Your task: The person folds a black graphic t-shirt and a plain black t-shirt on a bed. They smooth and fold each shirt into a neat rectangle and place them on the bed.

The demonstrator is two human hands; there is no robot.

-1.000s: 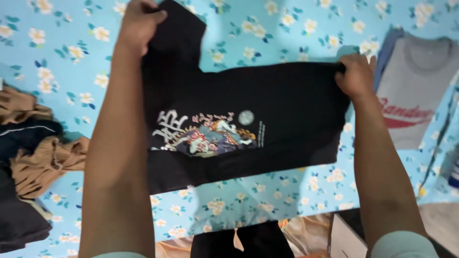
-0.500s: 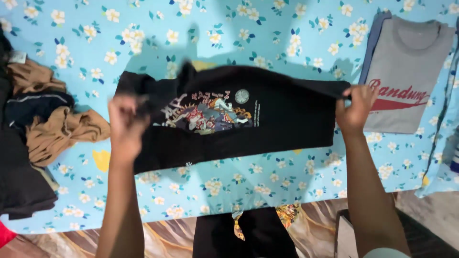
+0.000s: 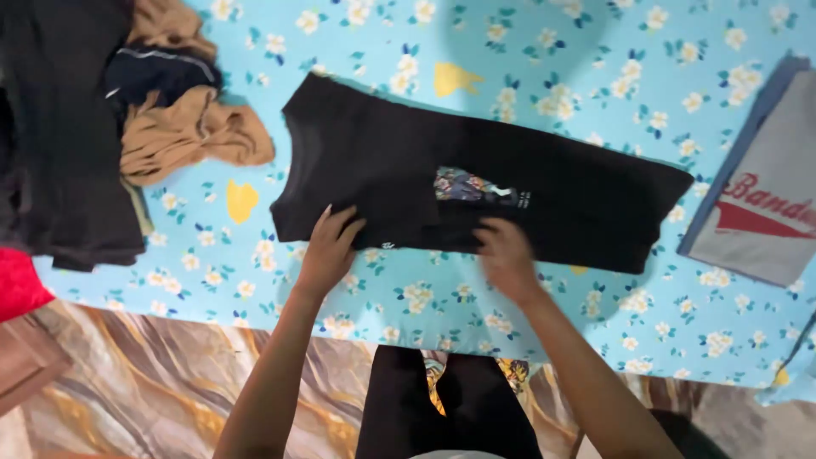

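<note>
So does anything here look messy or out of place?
Yes: the crumpled brown garments are heaped loosely at the upper left, unlike the flat grey shirt on the right. The black T-shirt lies askew under both hands.

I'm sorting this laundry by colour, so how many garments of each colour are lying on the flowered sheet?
Black: 2, the black shirt under the left hand and right hand, and the black pile
Tan: 2, tan garment and another tan piece
Navy: 1, navy garment
Grey: 1, folded grey shirt
Red: 1, red cloth
Total: 7
</note>
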